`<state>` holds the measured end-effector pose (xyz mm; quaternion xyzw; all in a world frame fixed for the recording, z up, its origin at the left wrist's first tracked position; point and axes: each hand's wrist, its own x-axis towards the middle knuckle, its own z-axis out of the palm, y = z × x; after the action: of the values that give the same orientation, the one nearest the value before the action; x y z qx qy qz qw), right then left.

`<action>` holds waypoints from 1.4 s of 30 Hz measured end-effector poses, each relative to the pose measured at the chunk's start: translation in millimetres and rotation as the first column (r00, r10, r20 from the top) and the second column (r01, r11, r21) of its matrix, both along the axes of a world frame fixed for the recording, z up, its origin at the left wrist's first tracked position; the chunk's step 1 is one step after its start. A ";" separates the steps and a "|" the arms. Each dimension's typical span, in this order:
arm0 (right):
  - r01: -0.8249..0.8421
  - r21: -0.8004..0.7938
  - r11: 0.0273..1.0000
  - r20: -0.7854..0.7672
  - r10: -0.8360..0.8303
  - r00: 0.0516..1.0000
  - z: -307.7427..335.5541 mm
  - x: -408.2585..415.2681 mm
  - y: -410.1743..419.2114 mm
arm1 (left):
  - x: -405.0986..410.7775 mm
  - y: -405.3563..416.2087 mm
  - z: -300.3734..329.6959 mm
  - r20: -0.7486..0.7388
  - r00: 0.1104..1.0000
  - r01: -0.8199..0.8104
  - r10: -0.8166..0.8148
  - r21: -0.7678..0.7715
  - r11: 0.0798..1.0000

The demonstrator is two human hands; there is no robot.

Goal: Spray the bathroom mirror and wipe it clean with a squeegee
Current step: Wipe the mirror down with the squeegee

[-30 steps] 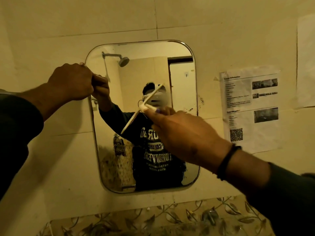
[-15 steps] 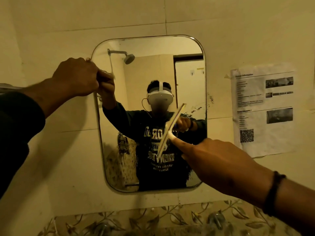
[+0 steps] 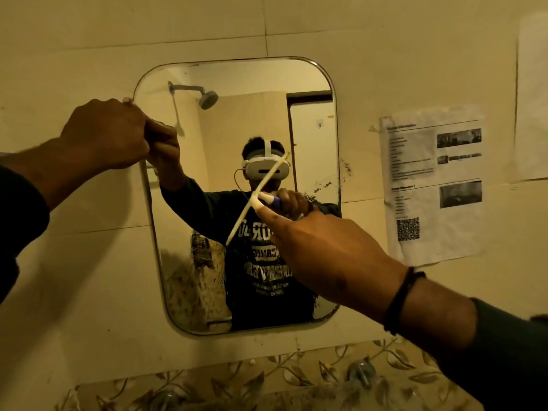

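Note:
A rounded rectangular mirror (image 3: 255,114) hangs on the tiled wall. My left hand (image 3: 106,134) grips the mirror's upper left edge, fingers curled round the rim. My right hand (image 3: 323,256) holds a white squeegee (image 3: 252,207) by its handle, index finger stretched along it. The blade lies tilted against the glass near the mirror's middle, running from upper right to lower left. Streaks and smears show on the lower part of the glass and near its right edge. No spray bottle is in view.
A printed paper notice (image 3: 433,185) with a QR code is taped to the wall right of the mirror. Another sheet (image 3: 533,96) hangs at the far right. A leaf-patterned tile band (image 3: 267,381) with a metal tap fitting (image 3: 360,373) runs below the mirror.
The squeegee swung from the mirror's middle down to the right, then came back up toward the middle, its blade more slanted now. My left hand kept its hold on the mirror's edge.

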<state>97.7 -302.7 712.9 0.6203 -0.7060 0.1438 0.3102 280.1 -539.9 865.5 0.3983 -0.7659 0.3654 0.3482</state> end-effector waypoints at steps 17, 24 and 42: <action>-0.064 -0.213 0.975 0.275 0.122 0.954 20.9 -26.0 34.2 | -6.0 7.2 -4.6 -0.047 0.999 -0.015 0.016 0.019 1.000; -0.040 -0.327 0.944 0.458 0.195 0.867 -23.8 -24.7 23.2 | -2.8 1.7 -3.3 -0.054 0.998 -0.019 0.020 0.020 1.000; 0.023 -0.412 0.911 0.499 0.204 0.842 -34.0 -9.9 15.6 | -1.2 3.9 -3.9 -0.043 0.999 0.009 -0.008 0.019 1.000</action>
<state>87.8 -287.1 678.9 0.5119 -0.6881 0.4667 0.2160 279.0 -536.0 861.7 0.4059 -0.7635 0.3479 0.3622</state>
